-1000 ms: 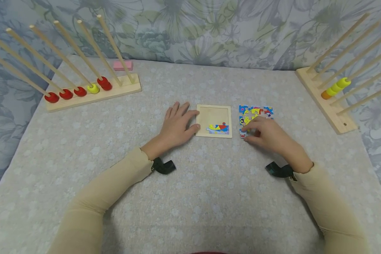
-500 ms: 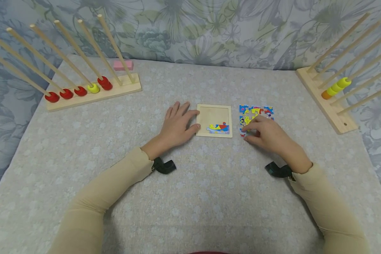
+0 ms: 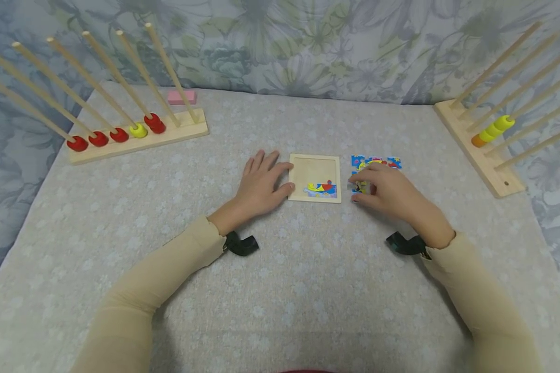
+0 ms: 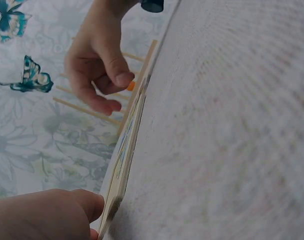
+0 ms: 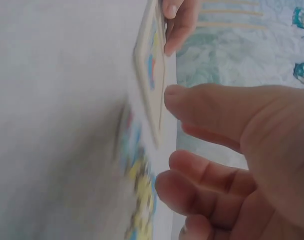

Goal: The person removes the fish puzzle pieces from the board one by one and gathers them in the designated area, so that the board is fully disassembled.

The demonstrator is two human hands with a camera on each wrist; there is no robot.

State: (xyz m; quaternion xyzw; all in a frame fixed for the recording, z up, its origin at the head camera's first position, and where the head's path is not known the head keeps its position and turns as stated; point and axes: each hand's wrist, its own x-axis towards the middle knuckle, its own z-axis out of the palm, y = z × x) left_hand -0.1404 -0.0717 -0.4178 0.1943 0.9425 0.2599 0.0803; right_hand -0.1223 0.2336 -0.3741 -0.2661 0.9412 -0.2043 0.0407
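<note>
A square wooden puzzle tray (image 3: pixel 315 156) lies mid-table, its lower right corner filled with joined puzzle pieces (image 3: pixel 323 190). My left hand (image 3: pixel 260 184) rests at the tray's left side, fingers spread, with thumb and index finger touching the rim. In the left wrist view the thumb (image 4: pixel 89 204) meets the tray edge. To the right, my right hand (image 3: pixel 392 189) hovers over loose colourful puzzle pieces (image 3: pixel 357 161) and hides part of them. The right wrist view shows its thumb (image 5: pixel 207 107) and fingers apart, nothing between them, above the blurred pieces (image 5: pixel 141 200).
A wooden peg stand (image 3: pixel 177 133) with red and yellow beads stands at the back left. Another peg stand (image 3: pixel 508 181), bearing yellow and orange beads, is at the right. A pink block (image 3: pixel 182 97) lies behind the left stand, near the patterned wall covering (image 3: pixel 303 52).
My right hand has shifted slightly left over the loose pieces, and its thumb and index finger stand farther apart. The left hand and the tray have stayed put.
</note>
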